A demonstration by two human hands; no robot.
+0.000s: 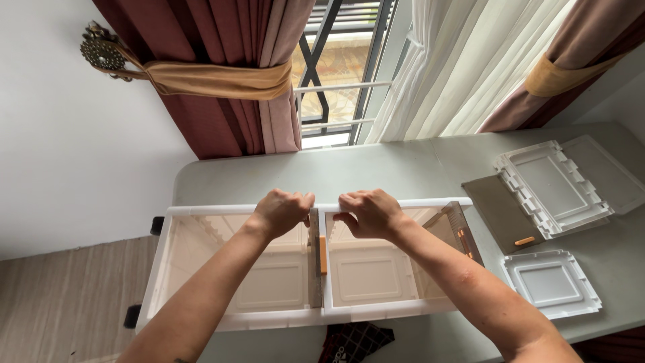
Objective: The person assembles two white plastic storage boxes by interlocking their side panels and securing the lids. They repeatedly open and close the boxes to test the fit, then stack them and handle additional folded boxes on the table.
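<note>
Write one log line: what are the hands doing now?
left hand: gripping bin far rim | right hand: gripping same rim | divider: between them | table: spare panels

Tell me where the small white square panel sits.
The small white square panel lies on the grey table at lower right, beside the white storage box, below the larger white panel.
</note>
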